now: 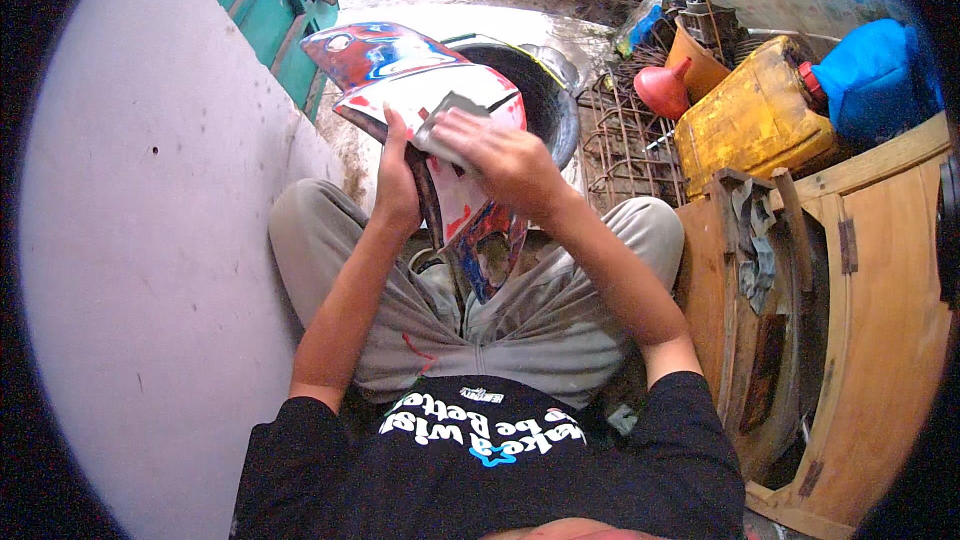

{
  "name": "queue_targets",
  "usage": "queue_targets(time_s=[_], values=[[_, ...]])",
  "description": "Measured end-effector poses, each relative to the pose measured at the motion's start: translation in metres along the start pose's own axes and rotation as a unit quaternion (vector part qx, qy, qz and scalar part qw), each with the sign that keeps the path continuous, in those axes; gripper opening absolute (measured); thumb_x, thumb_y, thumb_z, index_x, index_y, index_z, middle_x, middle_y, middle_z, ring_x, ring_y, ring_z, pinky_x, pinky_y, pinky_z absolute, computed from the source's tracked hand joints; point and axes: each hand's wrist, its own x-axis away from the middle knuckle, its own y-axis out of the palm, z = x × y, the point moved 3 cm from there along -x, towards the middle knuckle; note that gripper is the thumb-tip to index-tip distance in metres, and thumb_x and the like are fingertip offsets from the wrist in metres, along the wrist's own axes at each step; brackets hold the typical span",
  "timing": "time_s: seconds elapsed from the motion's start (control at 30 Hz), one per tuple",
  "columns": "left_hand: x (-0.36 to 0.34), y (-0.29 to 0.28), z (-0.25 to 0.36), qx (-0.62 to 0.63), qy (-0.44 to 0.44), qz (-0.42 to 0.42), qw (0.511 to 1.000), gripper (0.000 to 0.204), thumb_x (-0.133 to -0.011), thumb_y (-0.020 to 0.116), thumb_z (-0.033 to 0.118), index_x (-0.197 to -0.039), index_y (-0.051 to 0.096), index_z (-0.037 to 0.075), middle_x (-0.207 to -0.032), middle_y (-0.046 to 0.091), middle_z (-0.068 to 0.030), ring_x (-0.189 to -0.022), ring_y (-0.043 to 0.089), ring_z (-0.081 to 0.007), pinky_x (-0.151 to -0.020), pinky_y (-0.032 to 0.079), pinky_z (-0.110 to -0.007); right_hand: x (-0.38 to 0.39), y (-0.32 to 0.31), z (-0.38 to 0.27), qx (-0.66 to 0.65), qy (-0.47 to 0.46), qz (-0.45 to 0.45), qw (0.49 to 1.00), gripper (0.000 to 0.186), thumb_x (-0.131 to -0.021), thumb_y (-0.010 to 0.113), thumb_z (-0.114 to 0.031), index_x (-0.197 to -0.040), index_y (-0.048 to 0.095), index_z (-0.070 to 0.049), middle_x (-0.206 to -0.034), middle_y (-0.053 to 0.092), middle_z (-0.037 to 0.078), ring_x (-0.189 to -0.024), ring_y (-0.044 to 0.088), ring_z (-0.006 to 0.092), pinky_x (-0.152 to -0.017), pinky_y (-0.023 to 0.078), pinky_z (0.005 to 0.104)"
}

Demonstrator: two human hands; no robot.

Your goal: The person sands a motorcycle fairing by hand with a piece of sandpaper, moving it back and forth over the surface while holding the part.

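Note:
A motorcycle fairing panel (385,58), painted in red, white and blue with worn patches, slants over my lap and leans across a dark bucket (566,125). My left hand (398,180) grips the panel's near left edge, thumb up along its side. Pressed flat under the fingers of my right hand (510,162) is a grey sheet that looks like sandpaper (452,112), lying on the panel's white area. The right palm and part of the sheet's underside are hidden. The panel's narrow lower end hangs between my knees.
A pale wall (160,200) stands close on my left, with a green metal gate (255,0) beyond. To the right are rusty wire mesh (620,145), a red funnel (663,88), a yellow jerrycan (755,115), a blue container (875,80) and a wooden frame (880,330).

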Motion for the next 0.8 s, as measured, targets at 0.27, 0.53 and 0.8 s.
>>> queue_targets(time_s=[0.27,0.53,0.8], values=[[0.003,0.021,0.006,-0.065,0.027,0.044,0.997,0.066,-0.105,0.031,0.056,-0.137,0.049,0.001,-0.126,0.062,-0.0159,-0.114,0.064,-0.0281,-0.098,0.051,-0.042,0.004,-0.012,0.045,-0.095,0.203,0.003,0.975,0.036,-0.093,0.056,-0.008,-0.128,0.062,-0.008,-0.125,0.066,0.019,-0.118,0.064,0.0312,-0.099,0.051,0.0400],[-0.005,0.004,0.001,-0.029,0.039,0.000,0.999,0.062,-0.106,0.031,0.053,-0.142,0.041,0.003,-0.131,0.059,-0.0156,-0.116,0.062,-0.0267,-0.099,0.051,-0.042,-0.006,-0.015,0.027,-0.026,0.081,0.000,0.996,0.040,-0.088,0.052,-0.007,-0.127,0.064,-0.010,-0.133,0.062,0.016,-0.124,0.061,0.0301,-0.105,0.049,0.0415],[0.001,0.006,0.002,0.054,-0.012,-0.021,0.998,0.064,-0.105,0.030,0.056,-0.140,0.044,0.004,-0.130,0.059,-0.0163,-0.117,0.062,-0.0276,-0.100,0.051,-0.043,-0.004,0.000,-0.007,-0.015,-0.009,-0.005,1.000,0.039,-0.089,0.057,-0.011,-0.128,0.062,-0.010,-0.130,0.065,0.014,-0.122,0.063,0.0286,-0.102,0.051,0.0418]])
